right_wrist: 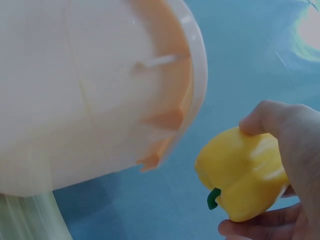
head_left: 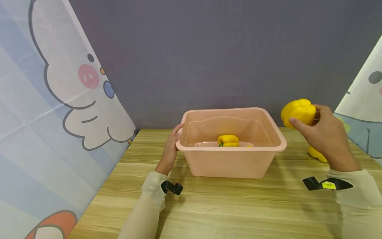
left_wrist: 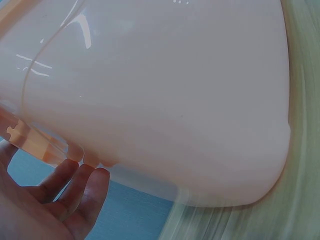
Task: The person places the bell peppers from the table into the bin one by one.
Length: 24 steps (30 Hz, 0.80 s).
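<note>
A pink plastic basin (head_left: 229,162) stands on the wooden table. My left hand (head_left: 170,148) grips its left rim, and in the left wrist view the fingertips (left_wrist: 97,182) meet the outer wall just under that rim. To the right of the basin, my right hand (head_left: 326,132) holds a yellow bell pepper (head_left: 299,112) in the air, thumb on one side and fingers on the other. Its green stem (right_wrist: 213,198) shows in the right wrist view. Inside the basin lies another yellow bell pepper (head_left: 228,139), with a small yellow patch (head_left: 250,146) beside it, mostly hidden by the front wall.
Partly behind the right hand, one more yellow pepper (head_left: 317,154) rests on the table (head_left: 238,209). A dark grey wall panel (head_left: 209,59) rises behind the basin. Cartoon-printed curtains hang at the left (head_left: 59,132) and right (head_left: 365,109).
</note>
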Motion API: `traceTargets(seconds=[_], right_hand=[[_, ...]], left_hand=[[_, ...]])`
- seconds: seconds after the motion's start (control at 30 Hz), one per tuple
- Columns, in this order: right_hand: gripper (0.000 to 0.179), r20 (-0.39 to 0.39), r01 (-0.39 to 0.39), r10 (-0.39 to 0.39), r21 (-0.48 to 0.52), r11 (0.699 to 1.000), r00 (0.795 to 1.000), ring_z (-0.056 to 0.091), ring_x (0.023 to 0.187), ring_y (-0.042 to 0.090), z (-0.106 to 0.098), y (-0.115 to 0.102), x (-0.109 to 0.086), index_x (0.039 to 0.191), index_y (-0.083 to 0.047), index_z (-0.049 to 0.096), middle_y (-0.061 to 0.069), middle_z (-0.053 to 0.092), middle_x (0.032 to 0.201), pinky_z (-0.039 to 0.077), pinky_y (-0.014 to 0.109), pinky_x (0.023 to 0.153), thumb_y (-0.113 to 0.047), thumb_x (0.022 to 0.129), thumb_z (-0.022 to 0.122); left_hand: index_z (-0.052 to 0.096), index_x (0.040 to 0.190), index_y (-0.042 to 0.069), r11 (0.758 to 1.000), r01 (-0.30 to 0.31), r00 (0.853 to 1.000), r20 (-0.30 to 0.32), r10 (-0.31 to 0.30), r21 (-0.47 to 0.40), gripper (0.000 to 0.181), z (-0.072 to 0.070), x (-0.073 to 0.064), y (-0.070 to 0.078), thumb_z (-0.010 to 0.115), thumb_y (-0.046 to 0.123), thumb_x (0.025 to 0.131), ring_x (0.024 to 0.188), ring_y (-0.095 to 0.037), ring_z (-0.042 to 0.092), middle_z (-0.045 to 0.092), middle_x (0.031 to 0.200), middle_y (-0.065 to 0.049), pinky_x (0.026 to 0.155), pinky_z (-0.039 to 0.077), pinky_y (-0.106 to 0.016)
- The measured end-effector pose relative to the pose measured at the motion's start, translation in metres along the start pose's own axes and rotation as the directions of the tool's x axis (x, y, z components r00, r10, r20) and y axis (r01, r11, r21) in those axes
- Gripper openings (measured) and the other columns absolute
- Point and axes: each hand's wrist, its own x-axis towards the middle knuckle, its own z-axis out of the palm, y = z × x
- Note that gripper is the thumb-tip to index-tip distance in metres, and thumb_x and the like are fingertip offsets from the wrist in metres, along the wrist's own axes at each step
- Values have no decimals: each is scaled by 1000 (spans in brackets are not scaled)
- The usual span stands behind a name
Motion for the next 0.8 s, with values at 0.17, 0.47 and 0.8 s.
traceTargets(seconds=[0.17, 0.47, 0.8], right_hand=[[92, -6, 17, -17, 8, 1000, 1000, 49, 102, 48, 0, -8, -3, 152, 9, 22, 37, 45, 128, 41, 39, 67, -51, 95, 61], [85, -16, 48, -48, 3, 999, 999, 49, 95, 42, 1, -19, -8, 149, 9, 28, 32, 47, 121, 38, 32, 64, -49, 96, 61], [81, -4, 65, -65, 39, 997, 998, 50, 97, 42, 3, -26, -12, 145, 9, 34, 31, 49, 123, 37, 39, 71, -47, 95, 62]], left_hand=[[42, 151, 15, 1000, 1, 1000, -1, -1, 3, 50, 0, 0, 1, 35, 35, 106, 97, -22, 57, 50, 131, -31, 79, 47, -32], [43, 151, 16, 1000, 18, 1000, -21, -17, 7, 51, 0, 0, 0, 36, 36, 105, 92, -20, 57, 56, 122, -24, 76, 47, -32], [42, 152, 16, 1000, 22, 1000, -16, -22, 0, 51, 0, -1, 2, 34, 34, 105, 94, -20, 57, 51, 129, -30, 78, 47, -32]])
